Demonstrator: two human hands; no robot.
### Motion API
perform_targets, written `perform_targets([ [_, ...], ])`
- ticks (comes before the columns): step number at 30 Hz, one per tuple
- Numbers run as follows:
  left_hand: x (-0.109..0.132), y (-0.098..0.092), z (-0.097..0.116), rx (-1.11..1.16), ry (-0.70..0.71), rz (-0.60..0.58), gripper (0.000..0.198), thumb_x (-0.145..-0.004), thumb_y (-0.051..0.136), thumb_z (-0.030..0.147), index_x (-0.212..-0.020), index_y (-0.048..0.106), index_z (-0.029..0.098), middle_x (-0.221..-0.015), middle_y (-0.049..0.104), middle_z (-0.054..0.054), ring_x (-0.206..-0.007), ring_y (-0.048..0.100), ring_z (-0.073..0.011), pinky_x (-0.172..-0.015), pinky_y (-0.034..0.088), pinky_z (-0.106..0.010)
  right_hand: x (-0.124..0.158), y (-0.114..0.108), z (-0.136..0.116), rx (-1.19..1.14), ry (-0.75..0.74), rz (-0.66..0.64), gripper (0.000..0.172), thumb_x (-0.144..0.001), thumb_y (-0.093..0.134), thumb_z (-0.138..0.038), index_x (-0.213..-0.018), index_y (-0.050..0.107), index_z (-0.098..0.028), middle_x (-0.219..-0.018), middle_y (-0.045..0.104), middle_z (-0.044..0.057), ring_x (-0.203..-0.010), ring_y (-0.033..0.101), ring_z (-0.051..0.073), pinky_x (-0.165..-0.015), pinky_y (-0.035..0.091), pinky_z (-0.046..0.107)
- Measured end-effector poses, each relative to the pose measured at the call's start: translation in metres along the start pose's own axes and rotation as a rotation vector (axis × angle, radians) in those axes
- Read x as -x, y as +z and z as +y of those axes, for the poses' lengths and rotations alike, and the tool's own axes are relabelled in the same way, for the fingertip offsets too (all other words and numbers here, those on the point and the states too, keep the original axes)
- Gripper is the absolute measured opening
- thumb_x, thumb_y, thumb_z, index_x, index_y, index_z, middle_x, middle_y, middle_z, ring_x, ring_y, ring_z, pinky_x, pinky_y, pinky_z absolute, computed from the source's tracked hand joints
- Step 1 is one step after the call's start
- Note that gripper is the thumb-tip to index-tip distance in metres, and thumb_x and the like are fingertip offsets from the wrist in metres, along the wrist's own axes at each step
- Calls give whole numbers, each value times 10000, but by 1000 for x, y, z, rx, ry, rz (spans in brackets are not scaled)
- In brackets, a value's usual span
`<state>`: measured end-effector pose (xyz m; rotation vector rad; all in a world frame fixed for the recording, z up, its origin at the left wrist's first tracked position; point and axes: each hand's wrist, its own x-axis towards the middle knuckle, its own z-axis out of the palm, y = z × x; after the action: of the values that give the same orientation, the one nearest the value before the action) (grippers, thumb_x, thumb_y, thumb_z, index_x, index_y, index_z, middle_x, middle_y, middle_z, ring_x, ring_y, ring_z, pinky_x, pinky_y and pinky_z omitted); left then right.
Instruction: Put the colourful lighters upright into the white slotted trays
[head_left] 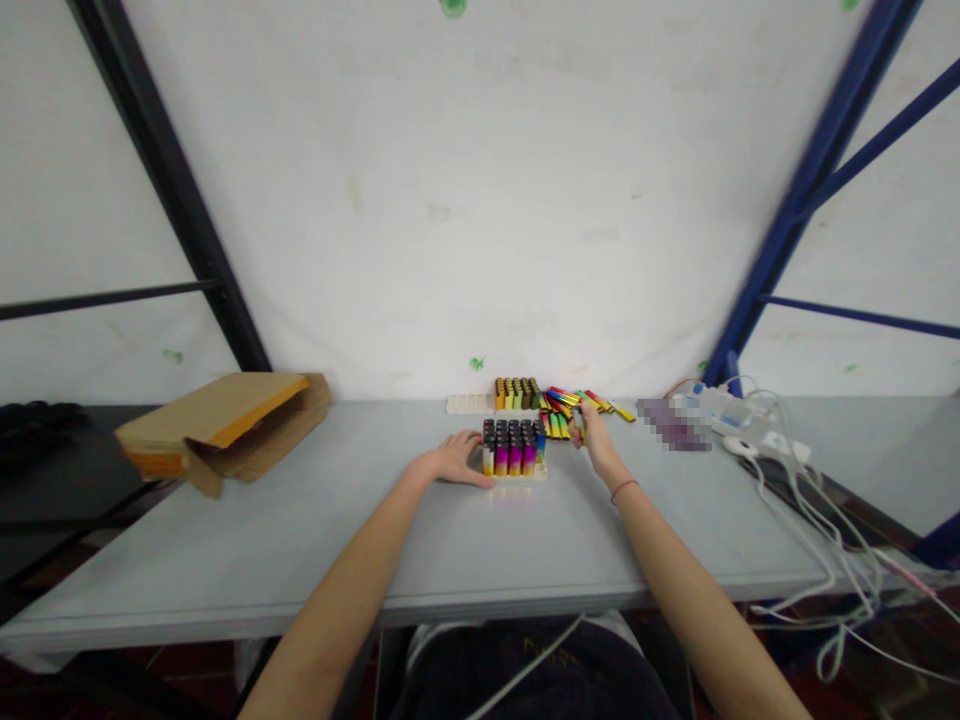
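Rows of upright lighters (515, 457), purple, yellow and blue with dark tops, stand in a white tray (541, 474) in front of me. My left hand (457, 460) rests at the tray's left side, thumb along its front corner and fingers spread behind. To the right, my right hand (589, 428) is closed around a lighter (578, 420), just above the table. Close to it lies a loose pile of colourful lighters (559, 400). Behind the tray, a second group of upright lighters (516, 394), orange, green and brown, stands by the wall.
A white holed tray (470, 404) lies behind my left hand. An open cardboard box (225, 425) sits at the left. At the right are a power strip (724, 410), tangled white cables (810, 500) and a blurred purple item (675, 424). Blue metal posts (787, 230) rise there.
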<state>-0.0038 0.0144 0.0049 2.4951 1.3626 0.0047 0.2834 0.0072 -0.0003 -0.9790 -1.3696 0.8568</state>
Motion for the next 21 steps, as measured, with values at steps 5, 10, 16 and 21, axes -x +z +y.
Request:
perform_targets([
  [5, 1, -1, 2, 9, 0, 4, 1047, -577, 597, 755, -1387, 336, 146, -1470, 276, -133, -1317, 284, -335, -1087, 221, -368, 11, 6, -21, 19, -63, -98, 326, -794, 558, -525, -767, 499, -206, -681, 552, -3, -640, 499, 138, -620, 417, 278],
  [10, 1, -1, 1, -6, -14, -12, 1063, -569, 584, 773, -1391, 332, 148, -1485, 250, -132, -1334, 250, -338, -1086, 220, -370, 15, -2, -30, 77, -19, -275, 334, -693, 672, -484, -768, 635, -161, -789, 607, 32, -751, 536, 169, -696, 456, 307],
  [16, 0, 1, -2, -7, -3, -11, 1073, -567, 569, 790, -1396, 323, 154, -1493, 243, -127, -1345, 224, -342, -1086, 219, -372, 17, -4, -29, 84, 95, -312, 388, -619, 735, -484, -823, 656, -163, -761, 640, 38, -719, 574, 177, -718, 485, 341],
  [21, 0, 0, -1, -1, -8, -10, 1083, -565, 580, 787, -1399, 319, 149, -1492, 235, -132, -1337, 243, -338, -1085, 227, -371, 16, -1, -19, 40, 109, -325, 386, -598, 762, -422, -842, 574, -188, -755, 619, 5, -689, 581, 150, -707, 486, 316],
])
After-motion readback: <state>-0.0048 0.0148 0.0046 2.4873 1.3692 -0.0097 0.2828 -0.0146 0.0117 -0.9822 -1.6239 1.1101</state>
